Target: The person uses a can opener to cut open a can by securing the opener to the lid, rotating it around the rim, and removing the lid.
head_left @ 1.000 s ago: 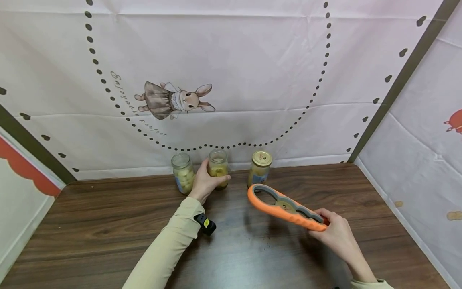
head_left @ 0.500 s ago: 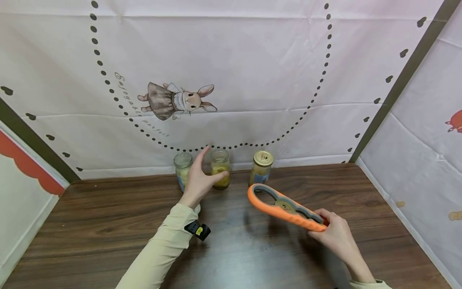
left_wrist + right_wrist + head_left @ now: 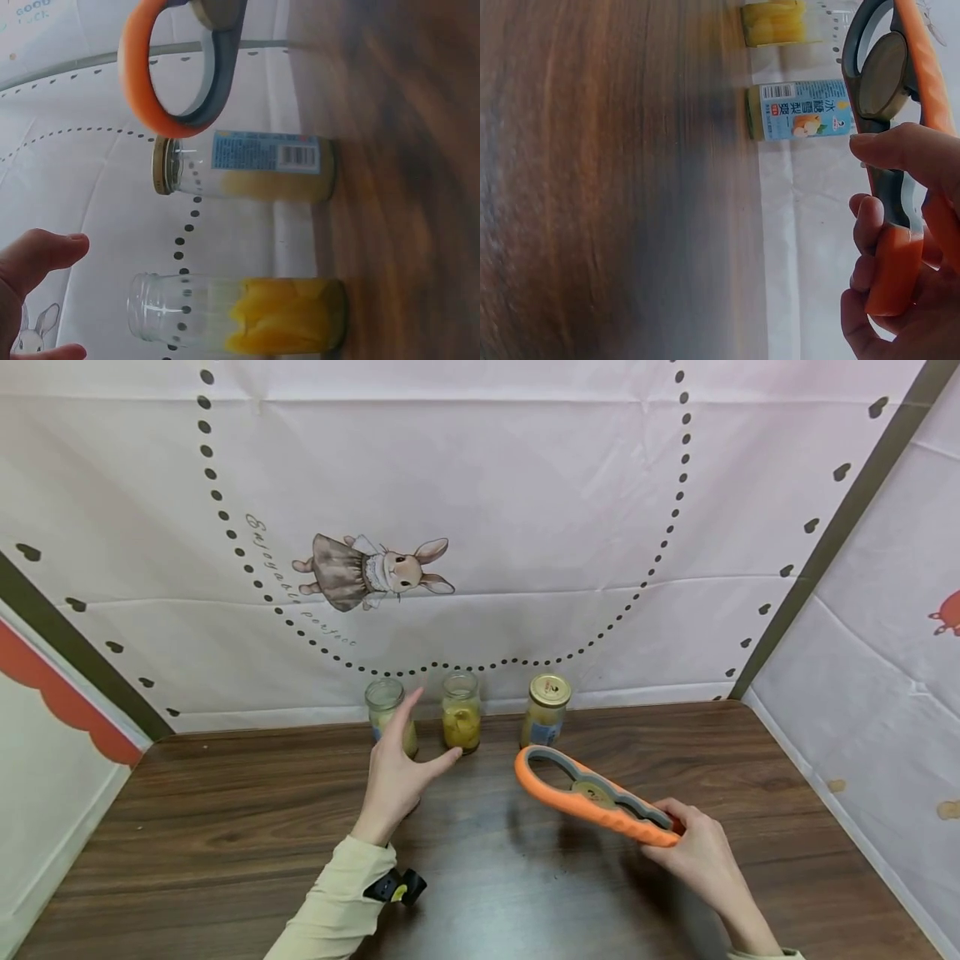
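Observation:
My right hand point(image 3: 693, 852) grips an orange and grey jar opener point(image 3: 551, 789) by one end, holding it above the table. A gold lid point(image 3: 885, 75) sits in the opener's middle opening. My left hand point(image 3: 397, 777) is apart from the jars, thumb and fingers spread with nothing between them. Just beyond its thumb stands a lidless glass jar point(image 3: 461, 722) of yellow fruit pieces. To the left is another lidless jar point(image 3: 384, 697) with pale contents, partly hidden by my left fingers. A third jar point(image 3: 247, 169), with a gold lid and blue label, stands upright at the right.
The jars stand along the back edge of a dark wooden table point(image 3: 225, 827), close to a white printed cloth point(image 3: 525, 510) hanging behind. A cloth-covered side wall point(image 3: 862, 693) bounds the right. Part of a small round object shows behind my left wrist.
My left hand lets go of the middle jar and draws back toward the front left, its fingers spreading. The right hand and jar opener stay almost still.

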The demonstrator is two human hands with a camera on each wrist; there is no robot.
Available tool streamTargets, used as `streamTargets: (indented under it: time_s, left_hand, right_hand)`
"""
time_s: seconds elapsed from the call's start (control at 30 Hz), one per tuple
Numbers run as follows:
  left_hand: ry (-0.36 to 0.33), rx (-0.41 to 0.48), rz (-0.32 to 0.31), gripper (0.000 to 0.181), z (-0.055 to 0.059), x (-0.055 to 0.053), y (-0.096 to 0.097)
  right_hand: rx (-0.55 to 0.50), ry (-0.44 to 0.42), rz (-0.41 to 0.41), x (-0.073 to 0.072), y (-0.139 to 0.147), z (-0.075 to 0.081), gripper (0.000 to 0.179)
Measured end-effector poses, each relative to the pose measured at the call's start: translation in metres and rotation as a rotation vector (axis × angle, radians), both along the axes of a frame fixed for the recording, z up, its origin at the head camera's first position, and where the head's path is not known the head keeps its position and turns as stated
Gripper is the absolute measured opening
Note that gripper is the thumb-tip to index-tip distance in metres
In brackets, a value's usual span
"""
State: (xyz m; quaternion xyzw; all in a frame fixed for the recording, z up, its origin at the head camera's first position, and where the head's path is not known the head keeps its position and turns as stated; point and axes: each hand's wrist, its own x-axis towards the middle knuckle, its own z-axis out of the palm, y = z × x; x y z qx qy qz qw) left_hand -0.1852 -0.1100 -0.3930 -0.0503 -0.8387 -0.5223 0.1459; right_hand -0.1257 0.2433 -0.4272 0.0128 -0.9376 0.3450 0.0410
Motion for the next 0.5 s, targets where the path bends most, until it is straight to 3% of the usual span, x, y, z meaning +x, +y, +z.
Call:
streamTargets:
  time_s: [0.2,0.37,0.5]
  left_hand:
    - [-0.045,0.033,0.013,0.083,-0.013,0.012,-0.005]
    - [-0.111,0.135,-0.004,0.069,-0.022,0.016,-0.009]
    - [-0.146,0.204,-0.008,0.053,-0.027,0.02,-0.007]
  right_hand:
    - [0.0,0.015,0.009,0.002,-0.005,-0.002,0.04]
    - [-0.02,0.015,0.014,0.003,-0.013,-0.003,0.042]
    - [-0.027,0.071,0.029,0.004,-0.019,-0.004,0.043]
